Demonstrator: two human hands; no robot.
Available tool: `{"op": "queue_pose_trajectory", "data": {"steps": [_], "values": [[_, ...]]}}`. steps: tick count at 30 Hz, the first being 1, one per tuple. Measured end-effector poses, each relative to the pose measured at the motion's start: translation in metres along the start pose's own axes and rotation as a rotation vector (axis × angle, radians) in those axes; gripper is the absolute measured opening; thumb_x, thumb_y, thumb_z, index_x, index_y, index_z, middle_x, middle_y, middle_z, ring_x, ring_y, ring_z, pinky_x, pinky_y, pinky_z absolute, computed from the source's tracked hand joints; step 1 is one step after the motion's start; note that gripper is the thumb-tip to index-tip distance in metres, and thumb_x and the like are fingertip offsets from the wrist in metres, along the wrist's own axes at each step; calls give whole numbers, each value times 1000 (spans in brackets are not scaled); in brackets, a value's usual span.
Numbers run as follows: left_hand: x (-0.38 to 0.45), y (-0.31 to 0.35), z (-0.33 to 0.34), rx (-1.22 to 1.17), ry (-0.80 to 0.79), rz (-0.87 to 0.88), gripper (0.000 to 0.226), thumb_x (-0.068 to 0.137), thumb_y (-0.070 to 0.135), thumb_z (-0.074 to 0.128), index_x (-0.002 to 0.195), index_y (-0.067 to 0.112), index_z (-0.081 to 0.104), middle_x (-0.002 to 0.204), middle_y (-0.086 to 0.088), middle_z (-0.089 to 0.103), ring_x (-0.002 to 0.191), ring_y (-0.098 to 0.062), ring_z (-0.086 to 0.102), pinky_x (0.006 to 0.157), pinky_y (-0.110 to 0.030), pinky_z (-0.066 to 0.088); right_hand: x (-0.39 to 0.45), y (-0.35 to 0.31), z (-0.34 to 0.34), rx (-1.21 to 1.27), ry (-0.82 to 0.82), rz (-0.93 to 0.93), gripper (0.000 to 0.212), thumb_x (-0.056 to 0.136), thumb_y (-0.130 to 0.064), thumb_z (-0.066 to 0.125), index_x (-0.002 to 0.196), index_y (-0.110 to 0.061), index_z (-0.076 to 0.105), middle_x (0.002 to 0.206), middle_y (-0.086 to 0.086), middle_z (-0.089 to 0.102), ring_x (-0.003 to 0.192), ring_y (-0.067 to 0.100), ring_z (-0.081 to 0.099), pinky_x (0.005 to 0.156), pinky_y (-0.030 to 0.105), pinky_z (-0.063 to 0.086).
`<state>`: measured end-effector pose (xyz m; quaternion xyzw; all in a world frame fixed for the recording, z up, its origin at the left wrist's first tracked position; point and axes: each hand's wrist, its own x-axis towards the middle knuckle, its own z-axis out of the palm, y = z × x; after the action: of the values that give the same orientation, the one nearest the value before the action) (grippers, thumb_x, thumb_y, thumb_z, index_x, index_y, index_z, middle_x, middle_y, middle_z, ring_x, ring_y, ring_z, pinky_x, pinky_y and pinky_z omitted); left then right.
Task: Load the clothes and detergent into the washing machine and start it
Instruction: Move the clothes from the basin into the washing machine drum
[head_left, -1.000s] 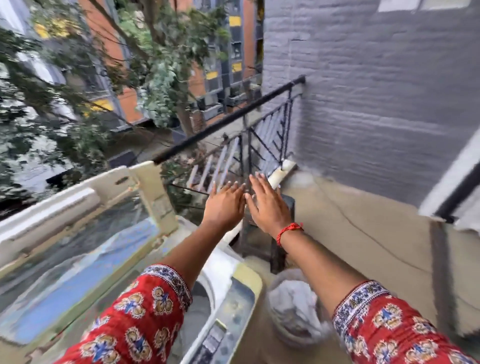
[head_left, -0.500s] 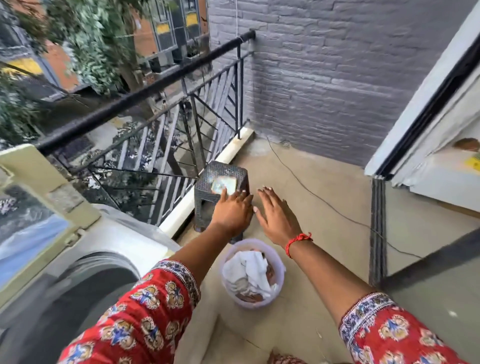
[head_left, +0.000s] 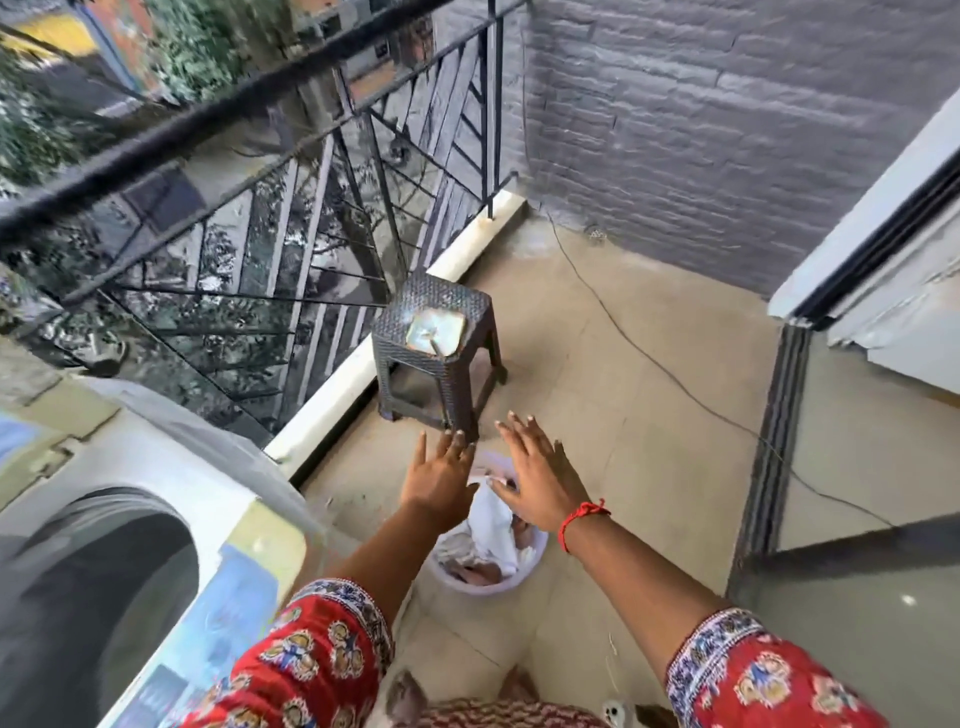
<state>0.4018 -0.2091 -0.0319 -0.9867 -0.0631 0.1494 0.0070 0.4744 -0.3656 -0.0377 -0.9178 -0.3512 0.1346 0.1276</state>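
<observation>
So I've got both arms stretched out over the small round pale lilac plastic tub (head_left: 537, 552) sitting on the beige tiled balcony floor (head_left: 623, 389). It's stuffed with crumpled white and pinkish clothes (head_left: 493, 525), one white piece bunched up on top. My left hand (head_left: 440, 475) and right hand (head_left: 537, 475) are both flat, fingers spread, holding nothing. The white top-load washing machine (head_left: 156, 467) is at my left, drum open. A dark woven plastic stool (head_left: 441, 358) stands just past the tub.
</observation>
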Motion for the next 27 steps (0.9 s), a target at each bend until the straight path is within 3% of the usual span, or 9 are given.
{"op": "queue_pose_trajectory", "data": {"steps": [13, 20, 24, 25, 27], "values": [[64, -27, 122, 1, -153, -83, 68, 99, 44, 37, 154, 15, 8, 162, -10, 4, 149, -28, -1, 118, -53, -8, 67, 35, 115, 34, -182, 82, 109, 68, -73, 61, 150, -38, -2, 161, -2, -10, 148, 28, -9, 108, 64, 28], [112, -24, 242, -49, -245, -117, 82, 96, 47, 43, 154, 15, -6, 162, -8, -8, 149, -28, -10, 117, -55, -10, 106, 66, 219, -45, -302, 152, 120, 66, -72, 65, 148, -38, -15, 154, -2, -33, 142, 29, -30, 104, 74, 13], [129, -26, 311, -57, -248, -121, 105, 89, 49, 55, 147, 18, -27, 161, -6, -14, 149, -26, -10, 109, -51, -24, 118, 89, 291, -76, -332, 158, 129, 61, -71, 68, 134, -44, -35, 146, -6, -44, 137, 27, -37, 105, 74, 12], [132, -26, 328, -89, -219, -117, 119, 82, 51, 64, 144, 18, -32, 162, -9, -8, 149, -27, -2, 107, -50, -28, 121, 94, 310, -67, -337, 157, 131, 60, -71, 67, 131, -45, -39, 146, -6, -44, 140, 28, -33, 107, 72, 11], [142, -29, 354, -151, -268, -106, 152, 49, 58, 83, 147, 16, -26, 158, -12, 22, 144, -31, 28, 112, -50, -25, 125, 104, 342, -52, -325, 153, 130, 59, -75, 61, 130, -44, -43, 146, -3, -44, 144, 33, -23, 109, 68, 11]]}}
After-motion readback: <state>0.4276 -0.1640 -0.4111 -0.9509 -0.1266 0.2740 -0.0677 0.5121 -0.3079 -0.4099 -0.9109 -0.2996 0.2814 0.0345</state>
